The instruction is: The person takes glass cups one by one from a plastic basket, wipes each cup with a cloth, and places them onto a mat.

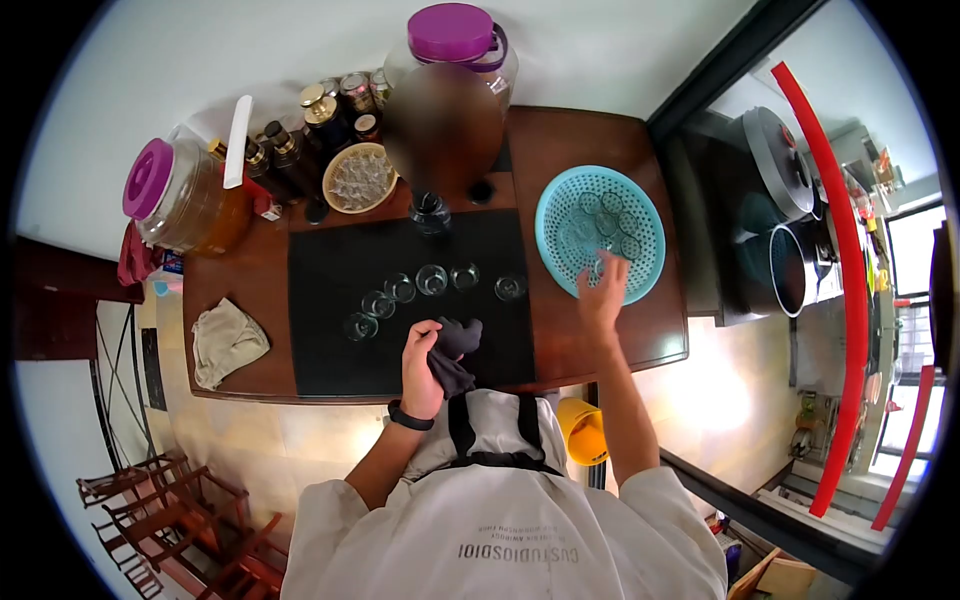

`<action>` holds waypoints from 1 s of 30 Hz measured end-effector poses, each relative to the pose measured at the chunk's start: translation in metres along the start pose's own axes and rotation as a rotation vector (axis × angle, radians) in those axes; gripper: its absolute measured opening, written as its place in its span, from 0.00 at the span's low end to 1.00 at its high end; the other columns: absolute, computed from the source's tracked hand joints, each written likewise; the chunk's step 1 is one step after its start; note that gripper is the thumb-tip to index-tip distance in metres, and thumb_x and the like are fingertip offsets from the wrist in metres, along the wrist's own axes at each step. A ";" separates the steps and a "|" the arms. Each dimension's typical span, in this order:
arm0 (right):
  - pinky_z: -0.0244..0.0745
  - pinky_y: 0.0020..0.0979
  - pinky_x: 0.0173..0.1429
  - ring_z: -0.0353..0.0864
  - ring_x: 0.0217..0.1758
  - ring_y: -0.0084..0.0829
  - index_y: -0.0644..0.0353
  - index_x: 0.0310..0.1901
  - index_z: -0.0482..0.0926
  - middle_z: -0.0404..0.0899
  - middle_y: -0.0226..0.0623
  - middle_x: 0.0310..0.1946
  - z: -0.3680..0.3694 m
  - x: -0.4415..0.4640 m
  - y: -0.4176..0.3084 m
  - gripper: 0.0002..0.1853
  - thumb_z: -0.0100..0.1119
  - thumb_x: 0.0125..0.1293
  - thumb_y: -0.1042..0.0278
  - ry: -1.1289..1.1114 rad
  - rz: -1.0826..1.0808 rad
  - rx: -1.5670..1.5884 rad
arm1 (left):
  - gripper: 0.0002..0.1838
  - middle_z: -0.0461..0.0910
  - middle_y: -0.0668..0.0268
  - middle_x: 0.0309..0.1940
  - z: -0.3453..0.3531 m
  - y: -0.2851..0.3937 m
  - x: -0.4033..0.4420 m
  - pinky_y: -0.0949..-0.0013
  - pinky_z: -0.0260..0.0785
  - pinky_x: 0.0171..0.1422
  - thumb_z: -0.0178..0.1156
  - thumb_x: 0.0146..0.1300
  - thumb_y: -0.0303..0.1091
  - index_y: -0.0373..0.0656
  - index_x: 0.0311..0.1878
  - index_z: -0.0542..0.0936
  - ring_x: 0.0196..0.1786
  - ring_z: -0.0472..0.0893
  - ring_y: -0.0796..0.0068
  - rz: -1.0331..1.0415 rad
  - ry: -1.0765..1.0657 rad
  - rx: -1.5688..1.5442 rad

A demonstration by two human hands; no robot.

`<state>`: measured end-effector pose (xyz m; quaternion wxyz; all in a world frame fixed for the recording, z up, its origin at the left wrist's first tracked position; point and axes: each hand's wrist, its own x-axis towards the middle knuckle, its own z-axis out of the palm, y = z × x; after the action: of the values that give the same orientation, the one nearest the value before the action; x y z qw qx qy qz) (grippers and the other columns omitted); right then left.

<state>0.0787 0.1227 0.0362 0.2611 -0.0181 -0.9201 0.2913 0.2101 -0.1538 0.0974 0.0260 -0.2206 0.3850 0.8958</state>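
My left hand (422, 372) is closed round a dark grey cloth (456, 352) at the front edge of the black mat (330, 270). On the right, my right hand (604, 290) reaches over the near rim of a light blue colander (648, 262), its fingertips at a small clear glass near the inner front side; whether they grip it is hard to tell. More clear glasses (608, 222) lie in the colander. Several small glasses stand in a curved row on the mat, among them one in the middle (431, 280) and one at the right (509, 288).
A beige cloth (228, 342) lies at the table's left. Behind the mat are a round basket (360, 178), dark bottles (290, 150) and large jars with purple lids (450, 32). A yellow bin (582, 430) stands below the front edge; wooden chairs (185, 520) are lower left.
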 end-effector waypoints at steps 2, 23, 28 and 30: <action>0.70 0.42 0.51 0.72 0.47 0.47 0.58 0.43 0.77 0.71 0.46 0.42 -0.003 0.004 0.038 0.15 0.62 0.51 0.72 -0.013 0.049 -0.201 | 0.08 0.74 0.68 0.44 0.000 -0.002 0.003 0.65 0.72 0.46 0.48 0.68 0.38 0.48 0.46 0.71 0.47 0.76 0.72 -0.010 -0.038 0.029; 0.73 0.30 0.50 0.78 0.43 0.30 0.60 0.60 0.64 0.76 0.37 0.47 -0.091 -0.033 -0.112 0.28 0.63 0.59 0.74 -0.474 0.919 1.510 | 0.27 0.71 0.58 0.57 0.018 0.014 0.004 0.66 0.66 0.63 0.51 0.64 0.38 0.38 0.65 0.64 0.60 0.73 0.66 0.261 -0.435 0.102; 0.76 0.30 0.47 0.79 0.46 0.35 0.64 0.54 0.73 0.75 0.40 0.47 -0.086 -0.047 -0.144 0.28 0.73 0.50 0.74 -0.525 -0.030 0.770 | 0.34 0.74 0.53 0.56 0.040 0.033 -0.002 0.63 0.63 0.65 0.63 0.53 0.37 0.35 0.63 0.67 0.59 0.74 0.61 0.479 -0.662 0.830; 0.77 0.31 0.46 0.79 0.46 0.37 0.63 0.53 0.72 0.75 0.41 0.46 -0.095 -0.042 -0.153 0.29 0.73 0.49 0.74 -0.530 -0.094 0.700 | 0.37 0.73 0.52 0.58 0.044 0.040 -0.003 0.62 0.63 0.65 0.63 0.53 0.37 0.36 0.66 0.64 0.59 0.74 0.56 0.542 -0.719 0.938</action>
<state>0.1800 0.0380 0.1653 0.0197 0.1887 -0.8010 0.5679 0.1876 -0.1511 0.1526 0.0198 0.2325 0.7445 0.6255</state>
